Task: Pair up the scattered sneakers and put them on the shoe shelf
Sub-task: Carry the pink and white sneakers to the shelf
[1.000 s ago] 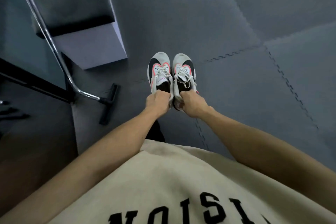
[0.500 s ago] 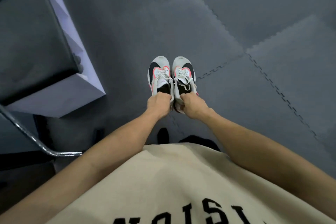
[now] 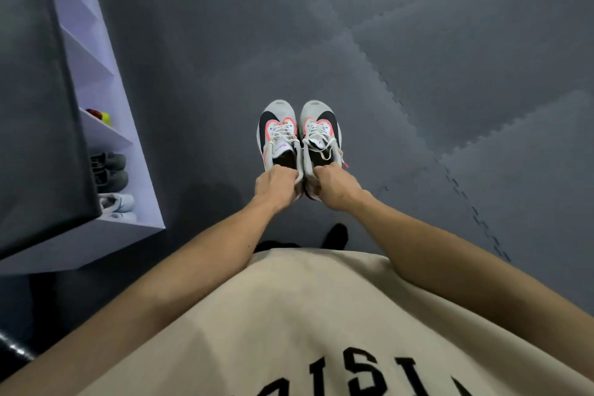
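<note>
Grey foam floor (image 3: 418, 42), interlocking tiles, fills most of the head view. Two sneakers held out in front, centre of frame, toes pointing far, soles toward the floor. Left sneaker (image 3: 277, 135) and right sneaker (image 3: 319, 132): both pale grey-white, black panel at the side, pink-orange trim round the laces. They sit side by side, inner edges touching or very nearly.

Left hand (image 3: 274, 185) grips the left sneaker at the heel collar, fingers curled over the rim into the opening. Right hand (image 3: 334, 185) grips the right sneaker the same way at its heel. Both hands closed tight on the shoes; both arms stretched forward. Whether the sneakers hang clear of the floor cannot be told from this angle.

Shelf (image 3: 128, 125) at left, white, open boards stacked, well apart from the held pair. On its near levels: a dark grey pair (image 3: 109, 167), and a white pair (image 3: 117, 202) below it. Something yellow and red (image 3: 101, 116) on a farther board, too small to identify.

Beige shirt (image 3: 305, 315) with black lettering fills the near edge.
</note>
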`<action>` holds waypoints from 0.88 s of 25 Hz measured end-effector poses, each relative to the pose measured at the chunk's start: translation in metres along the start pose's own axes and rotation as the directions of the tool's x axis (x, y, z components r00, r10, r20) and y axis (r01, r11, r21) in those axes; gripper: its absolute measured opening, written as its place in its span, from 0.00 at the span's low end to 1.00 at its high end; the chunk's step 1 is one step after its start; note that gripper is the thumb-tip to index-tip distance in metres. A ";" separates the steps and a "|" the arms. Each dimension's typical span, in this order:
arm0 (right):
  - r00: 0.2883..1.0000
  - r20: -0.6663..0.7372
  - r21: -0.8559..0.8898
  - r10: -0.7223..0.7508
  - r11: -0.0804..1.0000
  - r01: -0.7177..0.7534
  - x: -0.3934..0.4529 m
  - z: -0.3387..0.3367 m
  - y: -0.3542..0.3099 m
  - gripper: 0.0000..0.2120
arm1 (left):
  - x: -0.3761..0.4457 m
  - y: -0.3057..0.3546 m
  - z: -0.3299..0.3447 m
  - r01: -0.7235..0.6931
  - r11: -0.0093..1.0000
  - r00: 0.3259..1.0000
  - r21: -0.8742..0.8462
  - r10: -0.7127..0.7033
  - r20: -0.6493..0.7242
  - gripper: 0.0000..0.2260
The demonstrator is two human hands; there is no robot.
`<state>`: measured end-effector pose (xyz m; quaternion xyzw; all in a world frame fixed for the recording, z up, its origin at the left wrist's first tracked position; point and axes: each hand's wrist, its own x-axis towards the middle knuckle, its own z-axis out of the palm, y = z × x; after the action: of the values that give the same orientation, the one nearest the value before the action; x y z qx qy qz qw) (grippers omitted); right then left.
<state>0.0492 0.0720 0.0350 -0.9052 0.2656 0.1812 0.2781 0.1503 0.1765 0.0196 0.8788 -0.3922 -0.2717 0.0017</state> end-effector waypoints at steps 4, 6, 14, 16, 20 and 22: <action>0.993 0.048 -0.070 -0.110 0.991 0.113 0.077 -0.074 0.016 0.05 | 0.073 0.018 -0.055 0.075 0.996 0.997 -0.039 -0.076 -0.030 0.07; 0.989 0.056 -0.093 -0.140 0.985 0.145 0.117 -0.101 0.015 0.05 | 0.111 0.016 -0.077 0.103 0.994 0.993 -0.045 -0.106 -0.052 0.06; 0.987 0.060 -0.125 -0.151 0.979 0.158 0.316 -0.211 -0.003 0.10 | 0.303 -0.026 -0.179 0.143 0.984 0.985 -0.110 -0.153 -0.086 0.06; 0.987 0.059 -0.109 -0.147 0.982 0.153 0.361 -0.239 -0.013 0.08 | 0.345 -0.039 -0.212 0.134 0.987 0.985 -0.091 -0.143 -0.097 0.06; 0.990 0.017 -0.089 -0.138 0.986 0.138 0.451 -0.298 -0.032 0.09 | 0.431 -0.064 -0.282 0.116 0.991 0.986 -0.072 -0.124 -0.115 0.06; 0.991 0.006 -0.082 -0.134 0.987 0.134 0.498 -0.322 -0.036 0.09 | 0.473 -0.073 -0.312 0.109 0.991 0.986 -0.074 -0.117 -0.116 0.05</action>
<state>0.5228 -0.2848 0.0637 -0.9317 0.1961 0.1732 0.2521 0.6075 -0.1652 0.0439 0.9139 -0.3314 -0.2310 0.0393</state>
